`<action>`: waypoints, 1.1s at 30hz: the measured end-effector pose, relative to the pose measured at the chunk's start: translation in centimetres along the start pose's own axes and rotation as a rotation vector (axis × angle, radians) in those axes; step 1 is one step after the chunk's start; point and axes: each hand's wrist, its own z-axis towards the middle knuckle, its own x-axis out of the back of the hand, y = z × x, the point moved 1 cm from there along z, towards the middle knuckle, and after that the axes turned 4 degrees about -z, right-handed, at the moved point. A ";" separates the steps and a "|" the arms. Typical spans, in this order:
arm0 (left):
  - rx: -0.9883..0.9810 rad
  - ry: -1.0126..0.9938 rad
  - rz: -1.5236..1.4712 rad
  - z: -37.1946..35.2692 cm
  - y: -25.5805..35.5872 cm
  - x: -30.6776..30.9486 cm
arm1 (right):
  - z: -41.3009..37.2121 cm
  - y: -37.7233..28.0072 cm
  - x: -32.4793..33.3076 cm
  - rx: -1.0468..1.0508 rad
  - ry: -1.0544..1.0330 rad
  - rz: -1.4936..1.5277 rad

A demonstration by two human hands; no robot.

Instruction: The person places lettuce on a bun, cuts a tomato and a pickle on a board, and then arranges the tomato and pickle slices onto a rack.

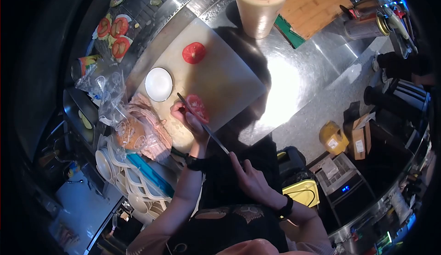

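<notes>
I have my right hand (251, 180) closed around the near end of a long, thin metal knife (217, 141), my index finger stretched forward along it; the handle itself is hidden in my grip. The blade runs away from me and to the left over a pale, flat cutting board (232, 82), its dark tip pointing to the far left. Just on the right side of the blade lies a cut red tomato piece (197, 107), its wet, pale-veined flesh showing. Its long axis slants from far left to near right, almost parallel to the blade, so the steel lies close along its left edge rather than across it

My left hand (192, 122) is the nearer of the two. It sits just beside the tomato piece, on the left side of the blade, its fingers curled in narrowly. I cannot tell whether they pinch a slice or only steady something there. My right hand is well back, nearer my body and to the right, and reaches the piece only through the length of the knife

Farther out on the board, beyond both hands, rests another smooth red tomato (194, 53), apart from the blade. A small round white bowl (159, 84) stands beyond my left fingertips, towards the board's left edge, not touching the knife
</notes>
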 end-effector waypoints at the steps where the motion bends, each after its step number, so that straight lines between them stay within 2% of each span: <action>1: -0.002 -0.003 0.010 0.1 -0.1 0.0 | 0.6 -0.1 0.1 0.007 0.005 0.003; 20: 0.008 -0.016 0.072 0.1 0.2 0.2 | 0.3 -0.2 -0.5 -0.032 -0.031 -0.010; 23: 0.004 -0.020 0.068 0.2 0.5 0.0 | 1.2 -0.4 -0.3 0.003 0.042 0.039; 29: -0.014 -0.018 0.093 0.1 0.3 0.0 | -0.3 0.1 -1.0 -0.057 -0.041 0.034; 33: -0.012 -0.002 0.090 0.0 0.2 -0.1 | 1.1 0.2 -0.9 -0.001 0.026 0.078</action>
